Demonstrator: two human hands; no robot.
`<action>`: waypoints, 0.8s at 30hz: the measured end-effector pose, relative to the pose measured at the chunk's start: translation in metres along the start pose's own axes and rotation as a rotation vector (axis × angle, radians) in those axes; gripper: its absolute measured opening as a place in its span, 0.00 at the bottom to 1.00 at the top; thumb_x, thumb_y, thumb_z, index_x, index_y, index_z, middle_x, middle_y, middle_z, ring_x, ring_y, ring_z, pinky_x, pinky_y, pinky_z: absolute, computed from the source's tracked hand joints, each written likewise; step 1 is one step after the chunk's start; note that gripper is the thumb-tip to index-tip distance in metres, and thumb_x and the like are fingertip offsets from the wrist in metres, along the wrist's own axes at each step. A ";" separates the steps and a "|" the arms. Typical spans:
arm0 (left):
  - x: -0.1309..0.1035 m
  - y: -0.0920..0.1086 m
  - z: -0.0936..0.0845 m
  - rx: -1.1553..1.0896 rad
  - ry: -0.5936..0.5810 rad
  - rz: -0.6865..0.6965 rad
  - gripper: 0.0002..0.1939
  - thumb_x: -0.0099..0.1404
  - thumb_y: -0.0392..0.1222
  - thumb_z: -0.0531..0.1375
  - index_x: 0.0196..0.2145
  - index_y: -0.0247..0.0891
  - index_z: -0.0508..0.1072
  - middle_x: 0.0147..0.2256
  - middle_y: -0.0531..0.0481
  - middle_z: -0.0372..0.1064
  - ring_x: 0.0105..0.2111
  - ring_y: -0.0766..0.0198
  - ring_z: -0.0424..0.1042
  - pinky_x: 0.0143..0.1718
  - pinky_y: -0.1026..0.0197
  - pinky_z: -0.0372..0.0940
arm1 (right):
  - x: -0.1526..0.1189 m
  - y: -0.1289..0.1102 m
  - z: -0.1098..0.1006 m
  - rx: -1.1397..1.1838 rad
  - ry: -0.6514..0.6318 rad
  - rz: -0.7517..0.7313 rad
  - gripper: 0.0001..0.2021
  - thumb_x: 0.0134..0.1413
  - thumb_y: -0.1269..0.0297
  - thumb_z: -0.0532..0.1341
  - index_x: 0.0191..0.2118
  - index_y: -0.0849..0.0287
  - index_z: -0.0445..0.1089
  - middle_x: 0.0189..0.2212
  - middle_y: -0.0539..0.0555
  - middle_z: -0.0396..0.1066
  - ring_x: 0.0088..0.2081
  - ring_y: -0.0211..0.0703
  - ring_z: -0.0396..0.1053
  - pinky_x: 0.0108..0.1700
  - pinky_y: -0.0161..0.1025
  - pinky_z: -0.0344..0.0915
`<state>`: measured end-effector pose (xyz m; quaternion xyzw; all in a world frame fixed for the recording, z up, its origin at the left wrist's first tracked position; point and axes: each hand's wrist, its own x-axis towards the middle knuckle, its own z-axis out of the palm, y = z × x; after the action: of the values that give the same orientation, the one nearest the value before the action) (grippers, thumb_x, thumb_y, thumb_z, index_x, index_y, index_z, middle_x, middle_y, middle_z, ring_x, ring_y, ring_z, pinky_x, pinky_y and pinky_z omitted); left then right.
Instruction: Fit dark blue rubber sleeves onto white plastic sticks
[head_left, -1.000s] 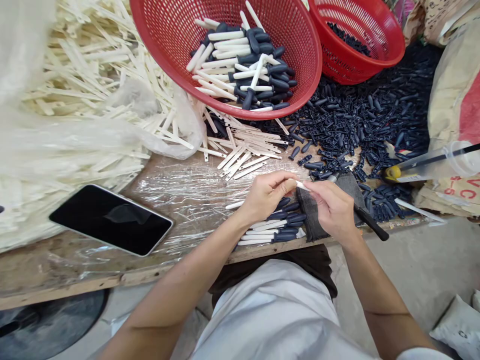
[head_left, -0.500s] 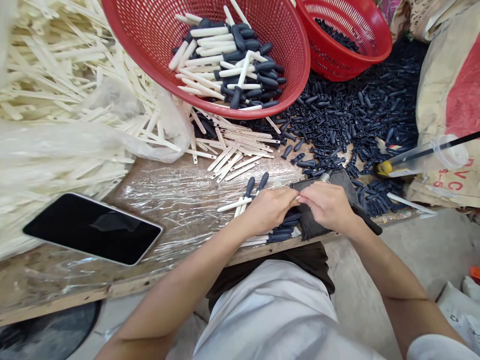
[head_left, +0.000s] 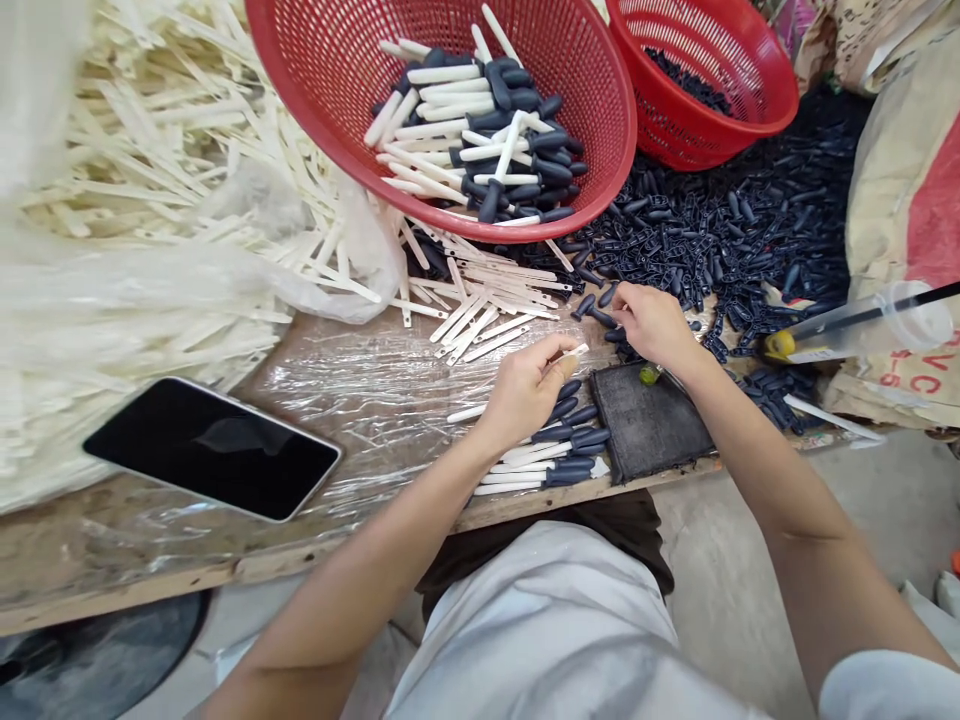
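Observation:
My left hand (head_left: 525, 390) is closed on a white plastic strip (head_left: 576, 352), whose end pokes out past the thumb and forefinger. Below it lie several assembled pieces with white blades and dark blue handles (head_left: 574, 470), side by side at the table edge. My right hand (head_left: 652, 322) pinches at a dark blue handle piece (head_left: 602, 317) at the near border of the loose pile (head_left: 750, 230); the fingertips partly hide it. Under the right forearm is a dark flat pad (head_left: 649, 420). Loose white strips (head_left: 487, 325) lie beyond my left hand.
A red basket (head_left: 450, 215) of assembled pieces stands at the back, with another red basket (head_left: 705, 140) to its right. White strips in plastic (head_left: 135, 180) heap at left. A phone (head_left: 214, 450) lies in front. A clear cup (head_left: 862, 325) and sack (head_left: 892, 200) are at right.
My hands were together over the pad and are now apart. The right has moved up to the dark handle pile; the left has shifted slightly up and left with a white strip showing.

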<state>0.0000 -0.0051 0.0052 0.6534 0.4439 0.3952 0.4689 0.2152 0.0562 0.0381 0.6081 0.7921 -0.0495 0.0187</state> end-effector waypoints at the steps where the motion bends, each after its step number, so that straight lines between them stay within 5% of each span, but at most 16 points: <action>1: -0.001 0.001 0.001 0.031 0.012 0.005 0.12 0.67 0.44 0.57 0.43 0.38 0.76 0.33 0.51 0.74 0.29 0.66 0.67 0.35 0.65 0.62 | -0.004 -0.003 -0.002 0.013 0.019 0.003 0.09 0.62 0.68 0.54 0.45 0.58 0.70 0.39 0.57 0.75 0.43 0.50 0.70 0.41 0.40 0.59; 7: -0.004 0.005 0.002 0.057 0.004 -0.004 0.11 0.68 0.47 0.57 0.39 0.38 0.75 0.27 0.55 0.68 0.27 0.68 0.62 0.32 0.65 0.57 | 0.001 -0.005 0.004 -0.088 -0.034 0.157 0.12 0.64 0.62 0.55 0.45 0.60 0.72 0.45 0.63 0.74 0.45 0.55 0.71 0.41 0.43 0.62; 15: 0.001 0.007 -0.001 -0.049 0.023 -0.065 0.11 0.67 0.45 0.58 0.45 0.38 0.70 0.22 0.60 0.58 0.23 0.69 0.55 0.28 0.66 0.52 | 0.009 -0.006 0.011 -0.055 -0.095 0.094 0.08 0.56 0.70 0.58 0.41 0.59 0.72 0.40 0.60 0.75 0.42 0.53 0.71 0.39 0.42 0.62; 24: 0.001 0.008 -0.004 -0.073 -0.091 -0.055 0.22 0.66 0.45 0.59 0.56 0.37 0.68 0.22 0.60 0.61 0.22 0.69 0.57 0.27 0.65 0.54 | -0.059 -0.031 -0.013 0.275 0.160 -0.381 0.05 0.62 0.71 0.56 0.35 0.57 0.67 0.32 0.53 0.71 0.34 0.42 0.67 0.37 0.37 0.60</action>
<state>-0.0016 -0.0049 0.0137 0.6406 0.4255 0.3679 0.5227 0.2007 -0.0072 0.0585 0.4463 0.8774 -0.1109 -0.1366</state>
